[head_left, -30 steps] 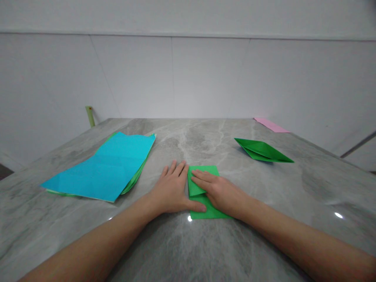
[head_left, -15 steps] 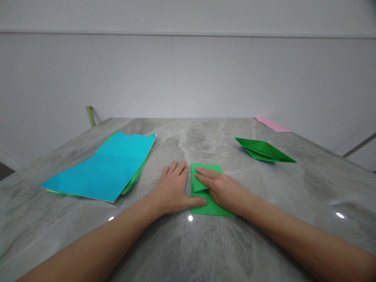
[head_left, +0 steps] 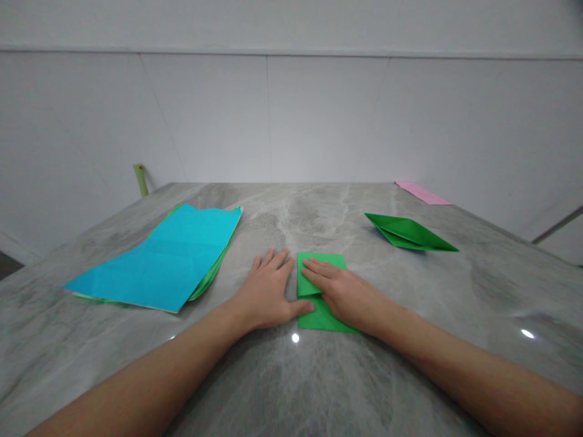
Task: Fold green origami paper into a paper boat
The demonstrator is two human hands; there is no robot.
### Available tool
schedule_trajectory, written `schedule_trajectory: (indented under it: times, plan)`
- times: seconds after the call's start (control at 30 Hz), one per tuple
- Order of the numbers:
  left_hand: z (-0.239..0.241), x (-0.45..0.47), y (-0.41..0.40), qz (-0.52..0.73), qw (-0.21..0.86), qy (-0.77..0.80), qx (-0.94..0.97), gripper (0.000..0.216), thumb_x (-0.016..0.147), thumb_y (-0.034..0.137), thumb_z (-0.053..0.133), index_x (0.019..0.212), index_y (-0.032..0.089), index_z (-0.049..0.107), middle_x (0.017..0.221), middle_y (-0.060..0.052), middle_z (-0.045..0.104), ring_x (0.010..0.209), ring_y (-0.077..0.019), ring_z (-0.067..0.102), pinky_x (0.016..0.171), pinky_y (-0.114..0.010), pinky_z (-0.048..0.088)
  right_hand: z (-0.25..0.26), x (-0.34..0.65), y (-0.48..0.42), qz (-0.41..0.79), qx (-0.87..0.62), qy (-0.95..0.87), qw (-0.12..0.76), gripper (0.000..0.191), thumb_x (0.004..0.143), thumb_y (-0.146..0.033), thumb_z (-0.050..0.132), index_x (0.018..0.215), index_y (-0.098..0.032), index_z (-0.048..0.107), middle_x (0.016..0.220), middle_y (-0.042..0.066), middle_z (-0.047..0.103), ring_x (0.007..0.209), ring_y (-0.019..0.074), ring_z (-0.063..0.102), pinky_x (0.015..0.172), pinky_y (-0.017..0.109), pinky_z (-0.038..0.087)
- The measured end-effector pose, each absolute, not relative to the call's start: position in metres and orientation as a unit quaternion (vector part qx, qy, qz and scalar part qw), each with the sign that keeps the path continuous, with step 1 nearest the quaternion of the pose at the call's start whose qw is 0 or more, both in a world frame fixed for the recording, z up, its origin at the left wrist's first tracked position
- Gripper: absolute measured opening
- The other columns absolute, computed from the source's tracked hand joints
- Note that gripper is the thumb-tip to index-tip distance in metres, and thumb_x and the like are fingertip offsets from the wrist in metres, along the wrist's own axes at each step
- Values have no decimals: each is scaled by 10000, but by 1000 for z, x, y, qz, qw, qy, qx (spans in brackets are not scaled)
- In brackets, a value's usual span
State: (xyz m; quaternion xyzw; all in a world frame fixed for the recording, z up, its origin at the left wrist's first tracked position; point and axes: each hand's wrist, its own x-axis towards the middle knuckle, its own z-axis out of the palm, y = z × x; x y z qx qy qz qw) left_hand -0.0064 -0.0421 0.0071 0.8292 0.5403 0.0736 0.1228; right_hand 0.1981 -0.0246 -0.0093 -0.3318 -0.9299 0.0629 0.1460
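Note:
A folded square of green origami paper (head_left: pixel 321 291) lies on the grey marble table (head_left: pixel 291 212), with a triangular flap folded over on its left side. My right hand (head_left: pixel 344 294) rests flat on top of it, fingers across the flap. My left hand (head_left: pixel 266 292) lies palm down on the marble just left of the paper, and its thumb reaches the paper's left edge. Neither hand grips anything.
To the left, a cyan sheet (head_left: pixel 159 258) lies on a stack of green sheets (head_left: pixel 212 273). A folded green boat-shaped paper (head_left: pixel 405 233) sits at the far right, and a pink sheet (head_left: pixel 421 193) lies at the far edge. A pale green peg (head_left: pixel 140 179) stands beyond the far left corner.
The green paper and my right hand have shifted slightly to the right since the earliest frame. My left thumb has drawn back a little along the paper's edge.

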Motion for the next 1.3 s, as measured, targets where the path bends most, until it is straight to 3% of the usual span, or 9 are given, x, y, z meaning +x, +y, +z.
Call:
schedule_trajectory:
  times: [0.33,0.77,1.0,1.3]
  plan:
    - [10,-7,-44,55,118,529,838,939,793,703,594,1532,171,367,1616,-187,243,1477,-459,158,1166,-633,173,-10,200,-25,103,-314,-929,166,501,900,-115,510,1400,-139,529,1497,180,474,1402,290,433,1154,485,386]
    - [12,-7,-44,60,118,526,840,905,794,700,590,1514,186,403,1610,-180,269,1478,-452,173,1164,-632,183,-2,199,-29,76,-296,-941,147,450,900,-140,553,1350,-147,581,1468,211,496,1390,332,443,1117,554,412]
    - [13,-8,-45,64,120,526,839,894,793,688,602,1509,187,411,1609,-181,271,1475,-456,183,1161,-637,195,-1,199,-30,58,-283,-950,117,505,845,-65,569,1348,-115,583,1486,230,465,1424,358,380,1151,551,359]
    - [13,-8,-44,63,112,525,841,893,788,697,596,1498,181,431,1602,-179,291,1468,-460,205,1154,-634,216,8,198,-35,64,-269,-953,122,455,838,-82,551,1282,-145,630,1451,202,515,1357,332,485,1142,567,366]
